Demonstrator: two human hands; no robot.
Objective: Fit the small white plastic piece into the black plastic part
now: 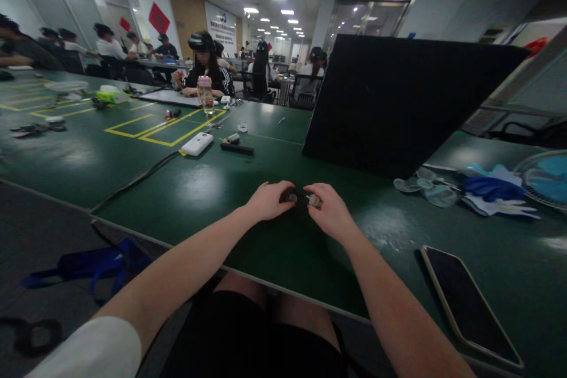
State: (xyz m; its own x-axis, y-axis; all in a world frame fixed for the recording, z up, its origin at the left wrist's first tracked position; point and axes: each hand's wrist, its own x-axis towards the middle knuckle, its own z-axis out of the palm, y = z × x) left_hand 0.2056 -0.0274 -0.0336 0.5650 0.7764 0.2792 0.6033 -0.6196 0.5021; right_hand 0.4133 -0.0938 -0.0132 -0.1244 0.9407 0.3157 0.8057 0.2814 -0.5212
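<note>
My left hand [271, 201] is closed around a small black part [290, 195] with a round, greyish face. To its right, my right hand [330, 211] pinches a small grey metal piece [314, 200] between thumb and fingers. The two pieces are held close together, just above the green table [283, 260]. A dark shape lies between them, and whether they touch is too dim to tell. Fingers cover much of both pieces, so their exact kind does not show.
A phone [472, 304] lies at the near right. Behind it are gloves [496, 192] and clear plastic pieces [427, 186]. A large black panel [398, 106] stands beyond my right hand. Farther left are a white box [197, 144], a black bar [237, 148] and a bottle [205, 94].
</note>
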